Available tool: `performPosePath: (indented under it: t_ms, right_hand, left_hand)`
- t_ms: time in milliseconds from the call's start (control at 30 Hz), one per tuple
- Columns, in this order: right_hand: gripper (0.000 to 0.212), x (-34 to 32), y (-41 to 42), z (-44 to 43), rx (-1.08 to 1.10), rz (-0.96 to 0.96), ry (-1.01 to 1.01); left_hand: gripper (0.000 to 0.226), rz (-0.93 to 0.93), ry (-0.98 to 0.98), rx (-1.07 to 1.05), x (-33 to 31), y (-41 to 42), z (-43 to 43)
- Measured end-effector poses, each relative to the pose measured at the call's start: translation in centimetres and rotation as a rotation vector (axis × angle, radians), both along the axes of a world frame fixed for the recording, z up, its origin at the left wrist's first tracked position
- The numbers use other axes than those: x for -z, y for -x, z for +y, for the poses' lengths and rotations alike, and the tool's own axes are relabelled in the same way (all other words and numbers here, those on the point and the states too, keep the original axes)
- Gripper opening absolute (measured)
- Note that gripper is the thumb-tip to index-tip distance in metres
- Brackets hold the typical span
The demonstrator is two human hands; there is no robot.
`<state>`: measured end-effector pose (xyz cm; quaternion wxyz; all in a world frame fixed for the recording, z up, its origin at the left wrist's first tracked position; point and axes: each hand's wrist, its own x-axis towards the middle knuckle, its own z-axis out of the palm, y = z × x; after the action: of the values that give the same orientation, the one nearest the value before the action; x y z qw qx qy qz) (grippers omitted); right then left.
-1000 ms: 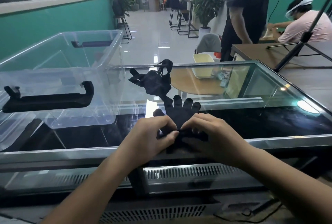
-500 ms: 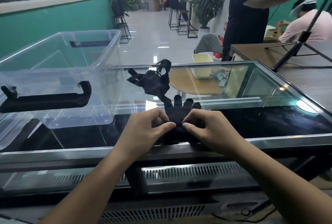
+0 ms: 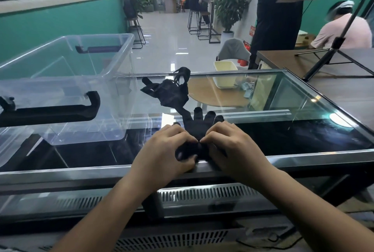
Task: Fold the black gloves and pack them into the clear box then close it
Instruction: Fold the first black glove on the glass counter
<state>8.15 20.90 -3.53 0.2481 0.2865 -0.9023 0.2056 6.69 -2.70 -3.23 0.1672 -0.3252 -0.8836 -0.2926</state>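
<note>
While both my hands work at the near edge of the glass counter (image 3: pixel 303 114), I record:
Left hand (image 3: pixel 164 150): curled, pinching the cuff end of the near glove (image 3: pixel 199 125).
Right hand (image 3: pixel 232 146): curled, pinching the same cuff, fingertips meeting the left.
Near glove: flat on glass, fingers pointing away.
Second glove (image 3: pixel 172 94): crumpled, farther back.
Clear box (image 3: pixel 66 82): open, left of gloves.

A: What lies on the glass counter top (image 3: pixel 283 98)?
B: A flat black fabric glove (image 3: pixel 199 124), its cuff pinched by the left hand (image 3: pixel 164 150) and right hand (image 3: pixel 234 148).
A: Beyond it?
B: A crumpled second black glove (image 3: pixel 170 92); left, an open clear plastic box (image 3: pixel 66 82).
</note>
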Motion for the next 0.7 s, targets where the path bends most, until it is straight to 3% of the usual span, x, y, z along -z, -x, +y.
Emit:
performPosePath:
  t_ms: [233,367,600,700]
  right_hand:
    - [0.022,-0.6,-0.6,-0.3,-0.003,-0.094,-0.041]
    - [0.017,-0.7,-0.3,-0.3,0.007,-0.115,-0.027]
    - [0.005,-1.7,0.1,0.4,0.011,-0.4,0.293]
    - [0.004,-1.6,0.1,0.1,0.079,-0.395,0.291]
  left_hand:
    - [0.034,-0.043,0.001,-0.027,0.0,0.0,0.0]
    - [0.022,-0.056,-0.035,-0.062,0.0,0.0,0.0]
    - [0.007,-0.2,-0.131,-0.127,-0.2,0.5,0.2]
    - [0.003,-0.24,-0.166,-0.154,-0.2,1.0,0.3]
